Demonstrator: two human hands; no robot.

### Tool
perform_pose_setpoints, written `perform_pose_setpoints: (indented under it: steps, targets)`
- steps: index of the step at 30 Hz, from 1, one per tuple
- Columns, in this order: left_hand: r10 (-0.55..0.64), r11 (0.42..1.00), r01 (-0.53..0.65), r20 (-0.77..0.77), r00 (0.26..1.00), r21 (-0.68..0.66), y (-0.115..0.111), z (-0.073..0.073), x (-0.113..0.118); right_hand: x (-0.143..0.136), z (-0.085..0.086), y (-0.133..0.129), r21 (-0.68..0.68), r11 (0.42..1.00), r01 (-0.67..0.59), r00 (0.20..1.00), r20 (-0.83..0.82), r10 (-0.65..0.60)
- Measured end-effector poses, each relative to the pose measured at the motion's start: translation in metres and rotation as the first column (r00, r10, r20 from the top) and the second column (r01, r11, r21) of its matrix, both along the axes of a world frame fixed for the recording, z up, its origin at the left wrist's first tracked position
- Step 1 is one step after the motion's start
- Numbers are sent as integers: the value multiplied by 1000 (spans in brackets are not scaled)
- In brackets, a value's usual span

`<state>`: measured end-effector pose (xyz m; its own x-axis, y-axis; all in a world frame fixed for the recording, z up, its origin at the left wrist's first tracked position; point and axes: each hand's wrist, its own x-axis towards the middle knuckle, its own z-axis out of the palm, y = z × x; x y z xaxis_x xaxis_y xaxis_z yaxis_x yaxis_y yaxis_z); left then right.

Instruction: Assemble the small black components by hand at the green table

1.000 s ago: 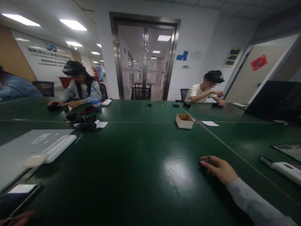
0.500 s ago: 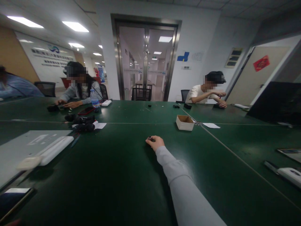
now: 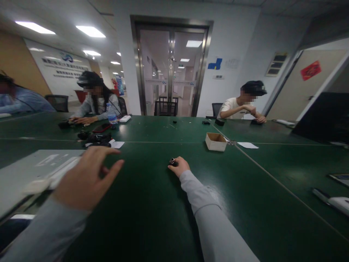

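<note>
Now left hand (image 3: 82, 178), nearly out of frame half a second ago, is up with fingers parted, seemingly empty, so both hands are over the green table (image 3: 136, 207), right hand (image 3: 181, 167) pinching a small dark metal-topped piece (image 3: 172, 162) mid-table.

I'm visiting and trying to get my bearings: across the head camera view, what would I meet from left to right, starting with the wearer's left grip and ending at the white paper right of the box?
Left grip, small dark object in the right grip, open-topped box, white paper.
</note>
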<state>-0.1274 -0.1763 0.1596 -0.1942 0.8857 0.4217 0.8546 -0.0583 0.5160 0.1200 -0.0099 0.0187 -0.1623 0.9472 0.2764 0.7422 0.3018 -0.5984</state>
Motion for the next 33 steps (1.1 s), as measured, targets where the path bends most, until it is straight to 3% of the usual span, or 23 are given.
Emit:
perform_pose_setpoints:
  steps: [2, 5, 9, 12, 14, 18, 21, 23, 27, 33]
  targets:
    - [-171, 984, 176, -195, 966, 10, 39, -7, 38, -1, -1, 0, 7, 1000, 6, 1000, 10, -6]
    - [-417, 909, 408, -184, 890, -83, 92, -40, 88, -2, -2, 0, 54, 999, 2, 1000, 22, -3]
    - [-473, 879, 477, -133, 871, -2, 133, -92, 124, -4, -1, 0, 87, 996, -21, 998, 66, 15]
    - [-472, 875, 472, -32, 881, 105, 147, -116, 127, -3, 1, 1, 108, 994, -29, 997, 79, 21]
    - [-473, 875, 452, 114, 873, 170, 154, -127, 122, -2, 1, 1, 125, 991, -46, 997, 67, 38]
    - [-460, 887, 407, 461, 758, 217, 163, -143, 112, -2, 2, -1, 145, 987, -68, 998, 11, 67]
    - [-398, 908, 383, 630, 667, 169, 167, -151, 110, -1, 5, -3, 155, 987, -36, 997, -64, 46]
    - [-378, 914, 375, 670, 639, 158, 170, -155, 111, -1, 5, -3, 142, 990, -20, 993, -114, 36]
    - [-387, 919, 337, 646, 658, 207, 177, -161, 108, -3, -2, 1, 52, 997, -53, 951, -302, 66]
    - [-370, 929, 291, 613, 698, 228, 178, -161, 105, -4, -13, 10, -112, 968, -223, 678, -732, 71]
